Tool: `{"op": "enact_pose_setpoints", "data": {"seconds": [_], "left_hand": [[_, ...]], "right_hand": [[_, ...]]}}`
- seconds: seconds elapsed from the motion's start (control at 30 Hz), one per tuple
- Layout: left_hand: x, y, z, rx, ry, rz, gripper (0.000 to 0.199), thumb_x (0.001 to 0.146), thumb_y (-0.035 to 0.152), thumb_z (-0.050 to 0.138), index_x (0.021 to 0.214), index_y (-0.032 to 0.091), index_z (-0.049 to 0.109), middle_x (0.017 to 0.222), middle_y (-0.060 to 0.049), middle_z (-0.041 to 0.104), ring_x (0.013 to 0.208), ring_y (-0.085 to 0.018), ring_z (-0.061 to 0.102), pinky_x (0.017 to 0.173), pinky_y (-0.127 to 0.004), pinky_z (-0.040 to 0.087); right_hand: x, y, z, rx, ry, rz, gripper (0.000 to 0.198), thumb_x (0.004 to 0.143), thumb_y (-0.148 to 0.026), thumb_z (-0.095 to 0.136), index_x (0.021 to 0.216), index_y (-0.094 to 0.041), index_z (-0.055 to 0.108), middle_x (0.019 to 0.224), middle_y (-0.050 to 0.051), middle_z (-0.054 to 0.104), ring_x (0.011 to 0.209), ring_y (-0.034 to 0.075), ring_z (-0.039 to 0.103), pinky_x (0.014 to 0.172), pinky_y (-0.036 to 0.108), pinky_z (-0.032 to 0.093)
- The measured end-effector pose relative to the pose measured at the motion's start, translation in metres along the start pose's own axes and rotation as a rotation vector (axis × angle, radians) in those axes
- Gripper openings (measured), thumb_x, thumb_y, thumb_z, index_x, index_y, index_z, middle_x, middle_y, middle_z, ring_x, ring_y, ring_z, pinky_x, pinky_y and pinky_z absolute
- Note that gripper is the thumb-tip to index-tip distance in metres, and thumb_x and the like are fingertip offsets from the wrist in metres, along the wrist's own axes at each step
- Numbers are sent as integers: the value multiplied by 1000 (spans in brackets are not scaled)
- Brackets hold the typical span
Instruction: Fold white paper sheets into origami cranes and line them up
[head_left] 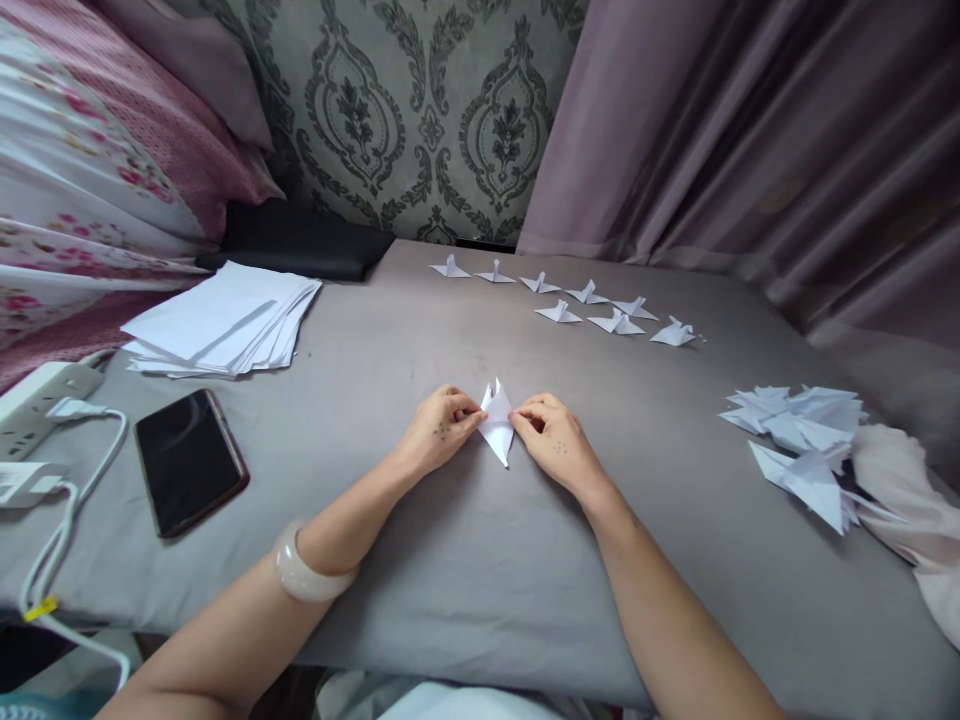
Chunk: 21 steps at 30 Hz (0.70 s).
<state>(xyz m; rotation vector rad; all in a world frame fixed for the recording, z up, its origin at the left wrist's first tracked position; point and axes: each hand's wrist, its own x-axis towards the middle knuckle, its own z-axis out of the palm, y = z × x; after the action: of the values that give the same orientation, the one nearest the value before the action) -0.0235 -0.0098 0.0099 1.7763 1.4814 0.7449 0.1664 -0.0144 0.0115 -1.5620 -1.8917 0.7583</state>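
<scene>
Left hand and right hand pinch folded white paper piece from either side, fingertips pressed on upper edges, pointed tip toward person. Piece sits mid grey sheet. Beyond piece: rows of finished paper cranes. Right of piece: heap of folded papers. Left of piece: stack of blank sheets, dark phone. Pale bangle on left wrist.

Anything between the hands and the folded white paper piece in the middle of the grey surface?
Nothing visible. The left hand and right hand both already pinch the folded paper piece from either side, fingers on its edges. The phone, paper stack and finished folded figures lie well away from it.
</scene>
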Motion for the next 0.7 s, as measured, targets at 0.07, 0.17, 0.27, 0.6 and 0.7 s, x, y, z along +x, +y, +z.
{"op": "enact_pose_setpoints", "data": {"seconds": [0.07,0.17,0.27,0.6,0.7], "left_hand": [[0,-1,1,-21,-1,1,17,80,29,59,77,16,69,83,-4,56,65,-11,51,63,-26,42],[-1,-1,3,-39,13,0,16,79,30,60,76,16,67,83,-3,56,64,-11,51,63,-26,43],[-1,0,2,-46,26,-13,18,80,32,59,76,16,66,83,-3,56,64,-10,50,64,-26,43],[-1,-1,5,-3,3,5,15,79,27,58,71,14,61,87,-5,53,71,-13,52,68,-29,45],[-1,-2,7,5,-6,-8,15,78,27,58,69,14,59,88,-5,52,74,-14,52,70,-30,45]], "right_hand": [[1,0,2,3,19,11,18,83,-29,56,77,-20,71,89,3,62,65,10,55,69,25,44],[2,1,4,6,37,11,17,82,-29,57,76,-20,71,87,3,62,64,10,55,68,25,44],[2,2,4,3,39,7,18,82,-29,57,76,-20,71,87,3,62,64,10,55,68,25,45],[3,-1,3,23,33,67,16,78,-29,60,74,-20,72,89,3,63,65,11,56,70,27,45],[4,-3,3,22,35,91,15,77,-28,60,72,-19,72,90,4,63,68,11,58,71,27,45]]}}
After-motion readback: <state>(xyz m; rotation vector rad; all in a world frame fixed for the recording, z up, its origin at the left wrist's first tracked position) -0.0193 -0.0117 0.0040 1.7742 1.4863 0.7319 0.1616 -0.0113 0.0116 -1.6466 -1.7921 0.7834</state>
